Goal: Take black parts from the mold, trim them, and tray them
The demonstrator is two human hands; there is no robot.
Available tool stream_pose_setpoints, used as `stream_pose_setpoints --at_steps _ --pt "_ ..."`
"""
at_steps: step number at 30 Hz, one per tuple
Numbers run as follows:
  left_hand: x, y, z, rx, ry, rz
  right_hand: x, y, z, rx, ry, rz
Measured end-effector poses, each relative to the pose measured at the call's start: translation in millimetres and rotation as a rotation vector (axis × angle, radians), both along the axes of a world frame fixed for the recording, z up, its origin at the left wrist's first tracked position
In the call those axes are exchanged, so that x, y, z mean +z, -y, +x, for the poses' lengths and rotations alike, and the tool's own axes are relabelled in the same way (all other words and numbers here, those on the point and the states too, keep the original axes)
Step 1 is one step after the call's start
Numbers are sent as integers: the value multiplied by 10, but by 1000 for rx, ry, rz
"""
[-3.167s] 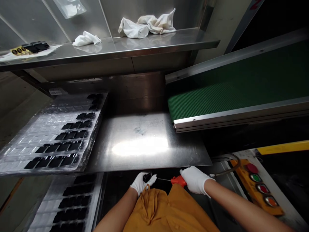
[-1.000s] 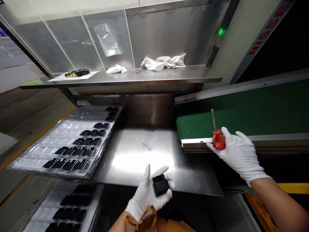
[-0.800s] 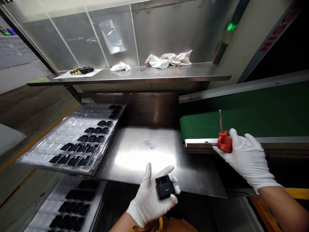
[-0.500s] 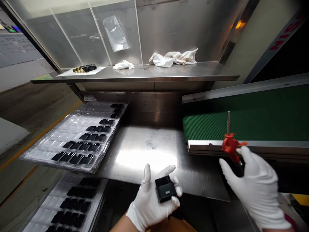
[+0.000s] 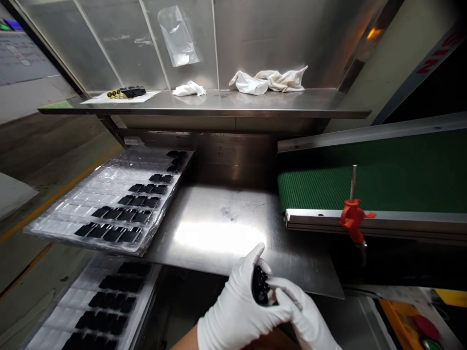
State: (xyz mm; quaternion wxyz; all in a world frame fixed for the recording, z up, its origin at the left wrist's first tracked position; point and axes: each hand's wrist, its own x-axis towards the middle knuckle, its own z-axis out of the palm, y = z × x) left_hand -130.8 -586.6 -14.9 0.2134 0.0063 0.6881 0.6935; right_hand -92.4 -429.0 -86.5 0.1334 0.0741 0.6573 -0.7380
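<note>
My left hand (image 5: 241, 311) and my right hand (image 5: 308, 316) both grip a small black block (image 5: 260, 286) near the steel table (image 5: 219, 233). A plastic tray (image 5: 78, 199) of black blocks lies far left. A red tool (image 5: 352, 218) hangs on the green belt (image 5: 365, 187) on my right.

At bottom centre, the white-gloved left hand (image 5: 239, 313) and white-gloved right hand (image 5: 308, 318) are shown around a glossy black block (image 5: 260, 286). At right, a finely ribbed green conveyor belt (image 5: 383, 187) is marked by a red-orange plastic handle (image 5: 352, 216). At left, black rows are patterned across a clear plastic tray (image 5: 80, 206).
</note>
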Motion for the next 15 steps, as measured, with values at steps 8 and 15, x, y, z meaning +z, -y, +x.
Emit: stream_pose_setpoints --at_steps 8,15 --pt "-83 245 -6 18 2 35 154 394 1 -57 115 -357" --pt "-149 357 -87 99 113 175 164 660 -66 -59 -543 394"
